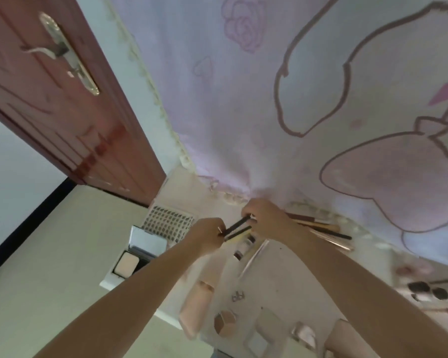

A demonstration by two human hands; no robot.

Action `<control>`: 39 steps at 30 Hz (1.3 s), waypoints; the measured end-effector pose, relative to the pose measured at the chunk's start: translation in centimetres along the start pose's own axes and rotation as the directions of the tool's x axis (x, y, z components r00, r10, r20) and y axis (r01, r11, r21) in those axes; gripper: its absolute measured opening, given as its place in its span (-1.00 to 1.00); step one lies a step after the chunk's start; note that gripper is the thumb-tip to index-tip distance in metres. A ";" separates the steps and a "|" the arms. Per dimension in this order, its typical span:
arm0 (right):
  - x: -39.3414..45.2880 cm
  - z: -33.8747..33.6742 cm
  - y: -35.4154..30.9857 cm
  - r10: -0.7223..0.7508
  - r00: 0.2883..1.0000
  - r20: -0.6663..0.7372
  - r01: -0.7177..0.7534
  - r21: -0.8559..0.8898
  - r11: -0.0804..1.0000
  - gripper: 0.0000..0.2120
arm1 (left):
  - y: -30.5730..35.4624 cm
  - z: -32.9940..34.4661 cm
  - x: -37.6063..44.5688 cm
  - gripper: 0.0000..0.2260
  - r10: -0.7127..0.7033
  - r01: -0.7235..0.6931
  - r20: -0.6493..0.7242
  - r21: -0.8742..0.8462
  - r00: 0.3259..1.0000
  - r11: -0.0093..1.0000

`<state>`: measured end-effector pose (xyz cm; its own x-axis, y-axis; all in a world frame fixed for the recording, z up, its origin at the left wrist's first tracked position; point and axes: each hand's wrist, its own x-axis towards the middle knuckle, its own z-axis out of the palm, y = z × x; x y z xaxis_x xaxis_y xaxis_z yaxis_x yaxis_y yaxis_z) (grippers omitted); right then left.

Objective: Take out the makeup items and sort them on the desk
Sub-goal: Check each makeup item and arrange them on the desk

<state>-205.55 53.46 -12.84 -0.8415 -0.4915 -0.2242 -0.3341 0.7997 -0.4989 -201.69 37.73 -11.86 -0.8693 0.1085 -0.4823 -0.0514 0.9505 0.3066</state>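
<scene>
Two dark makeup pencils held over the table, one end in each grip.

Near edge: peach tube, long axis running toward the wall; small object lettered "blbl", reading uncertain. Mid: open compact at left. Above it, left hand and right hand pinch opposite ends of pencils, near-parallel, slanting up to the right. Far: makeup brushes lie pointing right, against a pink patterned cloth.
</scene>
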 end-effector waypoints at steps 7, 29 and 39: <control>7.1 4.2 -0.3 0.065 0.992 0.109 -0.056 -0.082 0.995 -0.78 | -3.8 -0.6 5.5 -0.79 -0.056 0.031 0.215 0.119 0.975 0.992; 5.1 6.2 1.1 -0.008 0.996 0.094 0.025 -0.176 0.984 -0.67 | -6.0 1.7 6.9 -0.64 -0.135 0.129 0.172 0.046 0.976 0.991; -0.7 7.3 2.5 0.153 0.981 0.115 -0.108 -0.329 0.938 -0.66 | -5.0 1.3 5.9 -0.71 0.007 -0.022 0.091 0.157 0.996 0.987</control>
<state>-202.69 53.31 -20.00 -0.8285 -0.3993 -0.3926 -0.3623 0.9168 -0.1680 -205.88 34.03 -17.31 -0.8210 0.1418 -0.5530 0.0455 0.9818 0.1842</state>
